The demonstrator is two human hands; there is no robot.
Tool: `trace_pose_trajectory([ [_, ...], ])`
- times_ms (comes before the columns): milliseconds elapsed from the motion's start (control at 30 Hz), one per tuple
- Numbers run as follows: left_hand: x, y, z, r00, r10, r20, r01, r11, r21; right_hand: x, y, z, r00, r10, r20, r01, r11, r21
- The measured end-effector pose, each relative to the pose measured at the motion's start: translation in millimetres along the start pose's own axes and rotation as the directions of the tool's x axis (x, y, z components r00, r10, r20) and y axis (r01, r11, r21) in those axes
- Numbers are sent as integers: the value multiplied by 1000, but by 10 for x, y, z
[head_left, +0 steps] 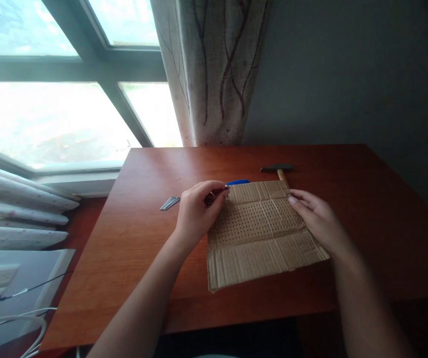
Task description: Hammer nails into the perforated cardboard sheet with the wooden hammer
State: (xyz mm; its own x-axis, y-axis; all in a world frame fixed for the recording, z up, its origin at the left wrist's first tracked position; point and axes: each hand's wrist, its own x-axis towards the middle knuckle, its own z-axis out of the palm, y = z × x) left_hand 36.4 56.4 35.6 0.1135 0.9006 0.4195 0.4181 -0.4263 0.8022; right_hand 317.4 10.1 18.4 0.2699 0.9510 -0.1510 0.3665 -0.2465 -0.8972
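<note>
Two bare hands work over a flat sheet of corrugated cardboard (262, 233) lying on a smooth reddish-brown wooden table (348, 199), the sheet creased into panels and its middle panel pierced by a dense grid of small round holes. The left hand (199, 211) is curled at the sheet's far left corner, thumb and fingertips pinched together on a thin nail (220, 188) whose small head shows just above the cardboard. The right hand (320, 221) lies open and flat, palm down, fingers spread on the sheet's right edge, gripping nothing. A small bundle of slim grey nails (169, 203) lies loose on the table left of the hands. Beyond the sheet rests a hammer (278, 169) with a dark metal head and pale wooden handle, beside a blue object (238, 182) partly hidden by the cardboard.
</note>
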Motion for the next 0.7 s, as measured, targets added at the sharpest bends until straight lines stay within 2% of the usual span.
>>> trace_pose_trajectory([
  [100, 12, 2, -8, 1000, 0, -8, 0, 1000, -8, 6, 2, 46, 998, 69, 12, -70, 971, 230],
  [233, 30, 8, -27, 1000, -3, -21, 3, 1000, 0, 5, -93, 99, 998, 65, -3, -60, 933, 356],
  [433, 41, -1, -38, 999, 5, -37, -5, 1000, 9, 112, -135, 110, 996, 84, -7, -76, 930, 359],
  [700, 48, -17, -43, 999, 11, -40, -10, 1000, 17, 223, -41, 118, 998, -31, 47, 17, 965, 263],
])
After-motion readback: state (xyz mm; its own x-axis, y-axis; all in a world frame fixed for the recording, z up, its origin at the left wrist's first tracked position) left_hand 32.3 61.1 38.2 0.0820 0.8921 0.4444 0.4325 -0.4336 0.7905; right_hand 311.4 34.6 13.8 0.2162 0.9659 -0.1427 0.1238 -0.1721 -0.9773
